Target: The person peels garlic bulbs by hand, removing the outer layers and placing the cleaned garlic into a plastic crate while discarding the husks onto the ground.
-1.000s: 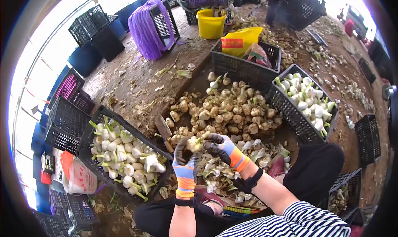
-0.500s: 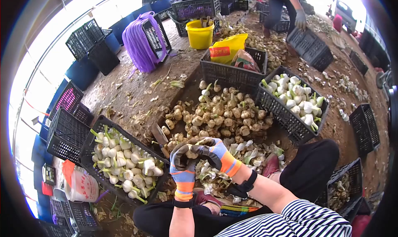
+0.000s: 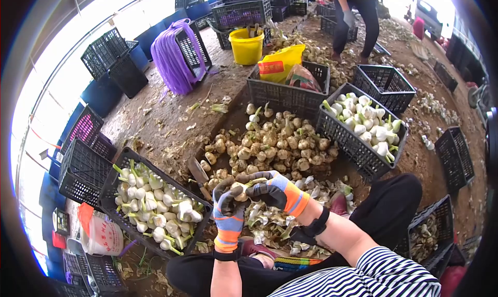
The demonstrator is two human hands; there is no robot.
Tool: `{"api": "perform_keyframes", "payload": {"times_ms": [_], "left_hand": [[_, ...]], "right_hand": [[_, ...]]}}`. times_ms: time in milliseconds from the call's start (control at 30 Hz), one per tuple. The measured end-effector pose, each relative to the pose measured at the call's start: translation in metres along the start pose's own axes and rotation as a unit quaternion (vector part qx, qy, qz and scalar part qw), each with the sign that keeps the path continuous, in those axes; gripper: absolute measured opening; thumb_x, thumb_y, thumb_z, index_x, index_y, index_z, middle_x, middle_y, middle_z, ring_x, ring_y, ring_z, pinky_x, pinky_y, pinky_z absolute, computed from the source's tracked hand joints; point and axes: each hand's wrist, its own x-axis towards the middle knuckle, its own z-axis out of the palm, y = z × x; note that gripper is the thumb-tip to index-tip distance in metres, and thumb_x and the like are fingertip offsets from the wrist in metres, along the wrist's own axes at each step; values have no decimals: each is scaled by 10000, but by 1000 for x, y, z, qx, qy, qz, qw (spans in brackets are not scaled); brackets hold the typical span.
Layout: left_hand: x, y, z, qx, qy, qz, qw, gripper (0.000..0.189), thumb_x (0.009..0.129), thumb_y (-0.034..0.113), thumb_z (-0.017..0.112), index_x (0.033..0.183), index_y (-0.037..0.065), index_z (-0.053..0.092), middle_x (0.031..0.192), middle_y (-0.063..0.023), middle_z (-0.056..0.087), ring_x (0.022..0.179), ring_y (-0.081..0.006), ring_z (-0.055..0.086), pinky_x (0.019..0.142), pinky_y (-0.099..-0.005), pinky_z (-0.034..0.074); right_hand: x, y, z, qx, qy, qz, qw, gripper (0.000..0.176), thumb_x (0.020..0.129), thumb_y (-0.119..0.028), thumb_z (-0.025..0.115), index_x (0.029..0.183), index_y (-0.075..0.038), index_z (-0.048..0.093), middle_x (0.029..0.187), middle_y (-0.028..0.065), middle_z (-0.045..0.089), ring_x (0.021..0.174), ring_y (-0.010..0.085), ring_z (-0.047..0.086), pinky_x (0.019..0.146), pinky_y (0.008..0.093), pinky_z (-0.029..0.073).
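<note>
My left hand, in a grey and orange glove, is closed round a garlic bulb in front of me. From the right, my right hand, gloved alike, pinches the same bulb and its stem. Just beyond both hands lies a pile of unpeeled brownish garlic. Loose peelings are heaped below the hands. To the left a black crate holds whitish bulbs with green stems, and another black crate at the right holds more white bulbs.
A black crate with a yellow bag stands behind the pile, near a yellow bucket. Purple netting drapes a crate. A person stands at the back right behind an upright crate. A white bucket is at the left.
The other person has let go of the black crate, which now rests upright behind the right garlic crate, and stands straighter. My right hand has shifted slightly right on the bulb.
</note>
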Motion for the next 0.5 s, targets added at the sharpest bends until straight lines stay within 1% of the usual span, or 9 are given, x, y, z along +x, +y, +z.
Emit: {"api": "perform_keyframes", "payload": {"times_ms": [33, 100, 133, 200, 267, 333, 400, 467, 500], "left_hand": [[2, 0, -3, 0, -1, -1, 1000, 476, 689, -151, 675, 1102, 53, 555, 1221, -121, 496, 1056, -229, 568, 880, -316, 508], [5, -2, -7, -340, 0, -222, 914, 484, 686, -150, 678, 1104, 61, 555, 1220, -122, 489, 1060, -234, 561, 869, -321, 512], [3, -7, -6, -340, 0, -222, 914, 484, 686, -150, 678, 1104, 61, 555, 1220, -122, 489, 1060, -234, 561, 869, -321, 512], [-3, -13, -2, -169, -61, 10, 984, 476, 690, -145, 679, 1097, 66, 551, 1228, -118, 485, 1081, -240, 549, 876, -328, 510], [-8, -14, 2, -298, -57, -62, 951, 461, 692, -133, 692, 1081, 68, 549, 1239, -122, 478, 1099, -250, 537, 906, -343, 494], [-7, -14, 7, -249, -21, -42, 967, 447, 687, -125, 706, 1059, 64, 545, 1239, -124, 477, 1087, -256, 543, 910, -346, 493], [-1, 3, 13, -186, -12, 6, 983, 419, 677, -122, 718, 1019, 61, 559, 1239, -126, 473, 1072, -254, 549, 909, -351, 492], [1, 5, 13, 9, -6, 102, 995, 376, 678, -122, 718, 975, 57, 572, 1234, -125, 472, 1053, -252, 557, 890, -343, 501], [0, -1, 13, 10, 10, 108, 994, 349, 681, -110, 724, 956, 53, 584, 1247, -128, 471, 1064, -250, 556, 890, -343, 497]], "right_hand": [[-2, -3, -1, -17, 7, 24, 1000, 431, 769, 26, 678, 1186, 37, 570, 1037, 90, 648, 900, 139, 624, 823, 265, 501], [0, -8, -5, -102, -4, -1, 995, 398, 763, 38, 668, 1154, 33, 594, 1006, 79, 651, 885, 130, 620, 799, 256, 500], [1, -9, -7, -187, -16, -27, 982, 368, 757, 50, 657, 1122, 30, 618, 975, 68, 654, 871, 120, 616, 776, 247, 499], [2, -8, -9, -287, -28, -103, 952, 334, 740, 60, 651, 1072, 23, 649, 973, 54, 652, 875, 112, 610, 761, 242, 494], [-3, -9, -11, -246, -45, -125, 960, 295, 756, 45, 641, 1050, 26, 657, 1018, 50, 644, 881, 113, 606, 787, 257, 495], [-7, -8, -10, -182, -38, -63, 980, 321, 789, 14, 646, 1109, 23, 625, 1082, 74, 629, 925, 145, 612, 836, 297, 505], [-12, -1, 5, 58, 20, -37, 997, 344, 777, 13, 684, 1115, 15, 621, 1033, 106, 649, 903, 171, 636, 797, 282, 525], [-9, 5, 11, 79, 37, -61, 994, 336, 785, 11, 679, 1113, 22, 609, 984, 112, 663, 878, 193, 651, 790, 301, 541], [-7, 10, 9, 54, 57, -69, 995, 331, 786, 10, 679, 1111, 18, 613, 965, 106, 667, 875, 191, 651, 792, 300, 540]]}}
